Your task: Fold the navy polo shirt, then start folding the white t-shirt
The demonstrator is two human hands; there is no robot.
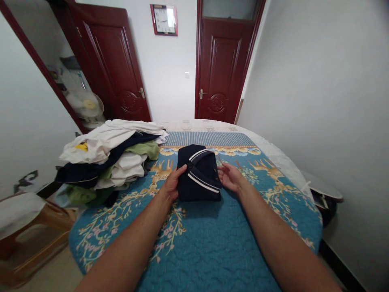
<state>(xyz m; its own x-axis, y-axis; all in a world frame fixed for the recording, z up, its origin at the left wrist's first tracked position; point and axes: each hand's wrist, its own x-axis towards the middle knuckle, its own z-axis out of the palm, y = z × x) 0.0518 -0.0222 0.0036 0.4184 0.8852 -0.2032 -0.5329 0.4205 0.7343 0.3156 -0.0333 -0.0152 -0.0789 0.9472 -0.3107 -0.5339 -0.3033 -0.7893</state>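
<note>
A folded dark navy polo shirt (199, 174) with white stripes on its collar lies on the blue patterned bed cover (212, 239). My left hand (172, 183) grips its left edge, thumb on top and fingers curled under. My right hand (228, 177) is at its right edge, fingers touching and slightly curled against the fabric.
A heap of unfolded clothes (111, 156), white, navy and green, sits on the bed's left side. A wooden stool (28, 227) stands at the far left. Two dark red doors (223, 67) and a wall clock (164, 19) face me. A round object (323, 190) sits by the right wall.
</note>
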